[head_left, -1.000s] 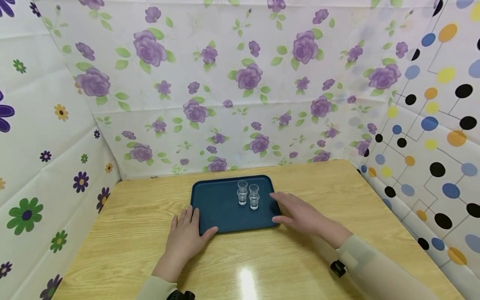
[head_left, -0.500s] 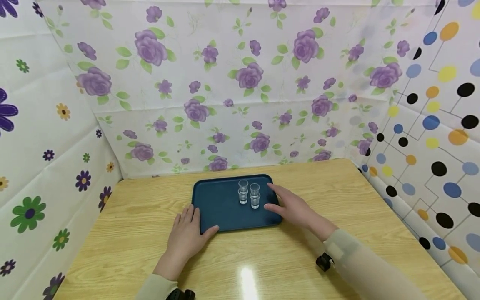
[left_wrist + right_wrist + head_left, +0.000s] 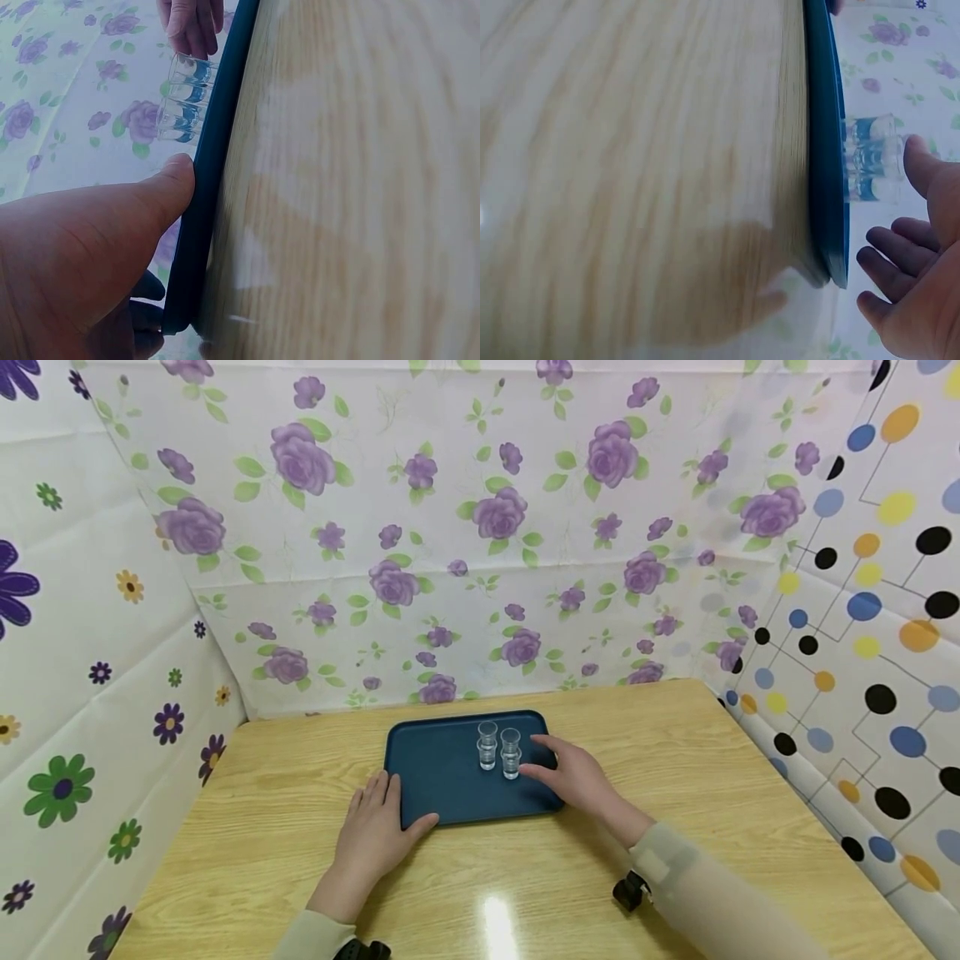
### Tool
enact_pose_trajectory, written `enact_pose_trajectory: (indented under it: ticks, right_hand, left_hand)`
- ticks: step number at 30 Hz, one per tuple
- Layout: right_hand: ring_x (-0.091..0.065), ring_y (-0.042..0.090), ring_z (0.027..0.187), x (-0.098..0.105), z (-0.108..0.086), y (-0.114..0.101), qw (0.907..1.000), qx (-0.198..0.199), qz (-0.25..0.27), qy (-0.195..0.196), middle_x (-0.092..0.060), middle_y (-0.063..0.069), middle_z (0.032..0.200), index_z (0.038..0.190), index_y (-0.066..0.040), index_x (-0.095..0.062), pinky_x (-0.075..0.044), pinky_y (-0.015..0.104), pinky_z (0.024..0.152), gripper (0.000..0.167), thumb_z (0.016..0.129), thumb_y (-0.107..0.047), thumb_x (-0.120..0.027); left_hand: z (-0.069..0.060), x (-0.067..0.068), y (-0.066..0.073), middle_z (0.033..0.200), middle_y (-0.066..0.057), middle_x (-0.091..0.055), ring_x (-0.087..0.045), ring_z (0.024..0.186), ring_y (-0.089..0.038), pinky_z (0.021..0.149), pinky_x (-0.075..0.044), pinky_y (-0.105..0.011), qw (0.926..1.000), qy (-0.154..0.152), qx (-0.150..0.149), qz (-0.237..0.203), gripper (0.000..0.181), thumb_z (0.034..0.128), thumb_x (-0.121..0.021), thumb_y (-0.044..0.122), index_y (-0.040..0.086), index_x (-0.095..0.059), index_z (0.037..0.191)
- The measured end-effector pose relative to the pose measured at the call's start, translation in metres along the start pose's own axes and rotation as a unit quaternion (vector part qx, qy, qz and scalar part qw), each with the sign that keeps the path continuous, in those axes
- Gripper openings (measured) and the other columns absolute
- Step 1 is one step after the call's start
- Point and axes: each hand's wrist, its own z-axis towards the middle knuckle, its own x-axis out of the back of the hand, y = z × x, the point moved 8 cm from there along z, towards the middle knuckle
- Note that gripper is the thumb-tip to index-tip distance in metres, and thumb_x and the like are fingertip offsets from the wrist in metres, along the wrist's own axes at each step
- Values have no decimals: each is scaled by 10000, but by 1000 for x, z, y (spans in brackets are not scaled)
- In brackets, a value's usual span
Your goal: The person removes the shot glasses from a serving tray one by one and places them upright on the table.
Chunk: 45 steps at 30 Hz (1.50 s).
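Observation:
On a dark blue tray (image 3: 442,777) stand two small clear glasses, a left glass (image 3: 487,746) and a right glass (image 3: 511,754), upright and close together. Each bulges midway; whether they are stacked pieces I cannot tell. My left hand (image 3: 372,837) rests at the tray's front left corner, fingers straight along the left rim and thumb (image 3: 176,176) at the front rim. Over the tray's right side is my right hand (image 3: 576,774), thumb and fingers spread beside the right glass. In the right wrist view its thumb (image 3: 922,161) points at the glasses (image 3: 871,157) without gripping them.
The tray lies on a light wooden table (image 3: 645,735), towards its back edge. Behind it hangs a floral cloth (image 3: 450,635); a dotted cloth (image 3: 847,693) lines the right side and a flower-print cloth (image 3: 135,718) the left.
My right hand has moved left from the tray's right edge to beside the right glass. The left hand, tray and glasses stay in place.

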Motion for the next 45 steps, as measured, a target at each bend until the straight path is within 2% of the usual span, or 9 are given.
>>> enact_pose_trajectory:
  ticks: [6, 18, 32, 40, 45]
  right_hand:
    - [-606, 352, 1426, -4, 2, -5, 9997, -67, 206, 143, -671, 105, 1515, 1531, -100, -661, -499, 566, 1172, 641, 1011, -432, -834]
    - [-709, 282, 1231, -15, 4, -9, 9994, -250, 113, 191, -746, 59, 1351, 1423, -120, -724, -587, 512, 1047, 565, 996, -471, -841]
    - [-716, 242, 1114, -23, 5, -16, 9984, -404, 186, 358, -752, 38, 1202, 1342, -124, -739, -603, 474, 963, 507, 979, -454, -863]
    - [-695, 182, 980, -24, 8, -16, 9986, -292, 164, 410, -731, -14, 1078, 1240, -129, -744, -603, 451, 873, 386, 1000, -411, -852]
    - [-691, 148, 953, -25, 9, -16, 9984, -307, 158, 442, -728, -39, 1040, 1200, -154, -747, -609, 425, 860, 331, 1000, -394, -855]
  left_hand:
    - [-1, -2, -1, 1743, -332, -292, -236, 1640, -494, 1333, -161, -652, 10000, 21, 26, -72, 1066, 1030, -688, 670, -120, -358, 1665]
    - [-2, -4, -2, 1750, -336, -266, -290, 1617, -502, 1337, -184, -622, 9996, 22, 87, -274, 1074, 1027, -712, 647, -135, -343, 1662]
    - [-2, -3, -2, 1746, -339, -273, -290, 1617, -503, 1337, -178, -629, 9998, 52, 35, -211, 1061, 1029, -713, 640, -140, -357, 1654]
    - [-1, -3, -3, 1750, -334, -270, -287, 1619, -500, 1336, -178, -631, 9997, 59, 41, -222, 1063, 1029, -708, 648, -131, -355, 1659]
    - [-1, -3, -3, 1751, -331, -270, -286, 1620, -500, 1338, -175, -628, 9997, 55, 50, -243, 1058, 1030, -710, 642, -125, -351, 1664]
